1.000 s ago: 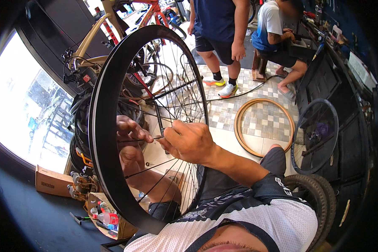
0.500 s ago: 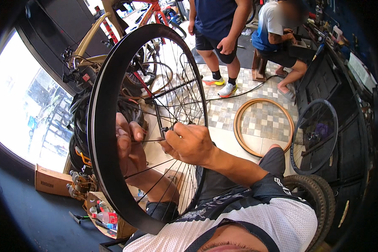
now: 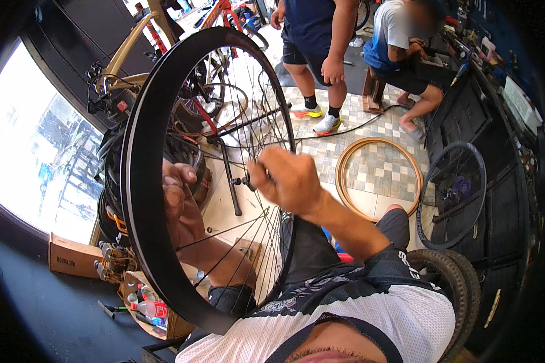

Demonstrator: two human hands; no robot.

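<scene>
A black deep-rimmed bicycle wheel stands upright in front of me, its lower edge close to my shirt. Through its spokes, my left hand is at the inner side of the rim. The fingers are bent together, partly hidden by the rim, and what they pinch is too small to make out. Beside the wheel hub, my right hand is closed with the fingers curled. Anything inside it is hidden. Black spokes run from the hub to the rim below my hands.
Two tan-edged tyres or rims lie on the tiled floor. Another wheel leans at the right, above knobby tyres. Bottles and a cardboard box are at lower left. One person stands ahead; another sits at the far right.
My right hand has moved up and right, away from my left hand, and the dark spoke seen between them no longer shows there. The wheel has shifted slightly left.
</scene>
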